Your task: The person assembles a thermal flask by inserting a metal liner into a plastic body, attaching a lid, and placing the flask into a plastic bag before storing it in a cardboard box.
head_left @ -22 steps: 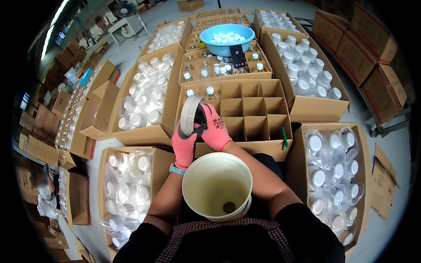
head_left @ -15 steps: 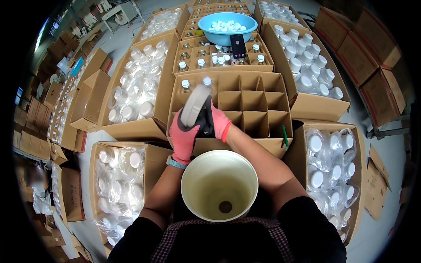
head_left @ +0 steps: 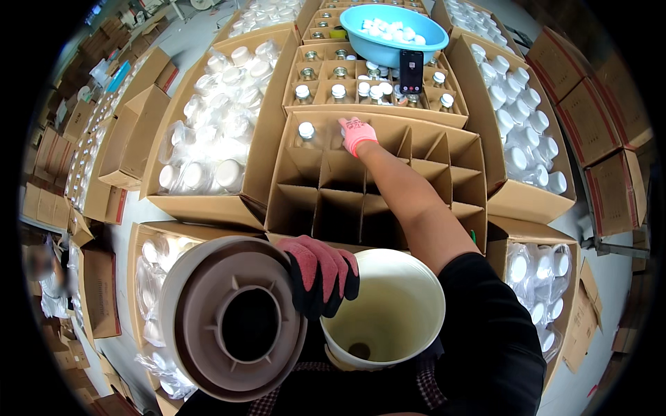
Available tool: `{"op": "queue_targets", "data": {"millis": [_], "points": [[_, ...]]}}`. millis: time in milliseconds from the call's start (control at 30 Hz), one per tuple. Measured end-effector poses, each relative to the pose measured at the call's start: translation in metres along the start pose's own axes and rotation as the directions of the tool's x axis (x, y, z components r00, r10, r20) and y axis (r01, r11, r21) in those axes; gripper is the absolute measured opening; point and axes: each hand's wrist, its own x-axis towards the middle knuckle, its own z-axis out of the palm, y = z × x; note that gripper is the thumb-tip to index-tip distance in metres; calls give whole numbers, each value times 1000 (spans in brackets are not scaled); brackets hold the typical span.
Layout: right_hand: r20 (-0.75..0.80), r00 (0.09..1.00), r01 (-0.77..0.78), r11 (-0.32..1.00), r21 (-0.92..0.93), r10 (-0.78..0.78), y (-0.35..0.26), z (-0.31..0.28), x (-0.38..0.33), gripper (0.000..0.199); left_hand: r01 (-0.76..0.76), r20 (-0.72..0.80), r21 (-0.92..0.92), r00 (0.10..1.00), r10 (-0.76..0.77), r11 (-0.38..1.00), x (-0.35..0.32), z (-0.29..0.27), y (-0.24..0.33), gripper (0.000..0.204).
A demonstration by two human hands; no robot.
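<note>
My left hand [head_left: 319, 277], in a pink-and-black glove, is closed on the edge of a big round grey-brown plastic piece [head_left: 201, 326] with a ribbed ring around a dark central hole. It is held close in front of me, beside a cream plastic bucket [head_left: 423, 312] at my lap. My right hand [head_left: 357, 134], in a pink glove, reaches into the divided carton [head_left: 458, 232]. Its curled fingers are at a bottle [head_left: 336, 141] in the second compartment of the far row and hide the bottle's top. A clear bottle with a white cap [head_left: 306, 132] stands in the compartment to its left.
Behind stands another divided carton of bottles, with a blue basin [head_left: 361, 45] of white caps and a phone [head_left: 411, 69] over it. Cartons of bagged white-capped bottles [head_left: 229, 173] flank me on both sides. Stacked cartons [head_left: 586, 114] are at the right.
The round piece has come from over the divided carton toward me at the lower left, now in my left hand only. My right hand has let go of it and reached forward to the far row.
</note>
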Motion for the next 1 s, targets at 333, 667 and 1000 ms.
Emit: {"op": "queue_targets", "data": {"millis": [333, 667, 1000], "points": [[-778, 628, 278, 939, 201, -19, -72, -286, -218, 50, -62, -751, 169, 638, 169, 984, 4, 26, 6, 43], [-533, 844, 521, 327, 788, -62, -105, -221, -440, 126, 617, -269, 774, 523, 809, -141, 54, 80, 79, 45], [-550, 835, 539, -191, 820, -9, -108, -176, -438, 99, 527, -829, 351, 559, -4, 774, -27, 153, 52, 44]]}}
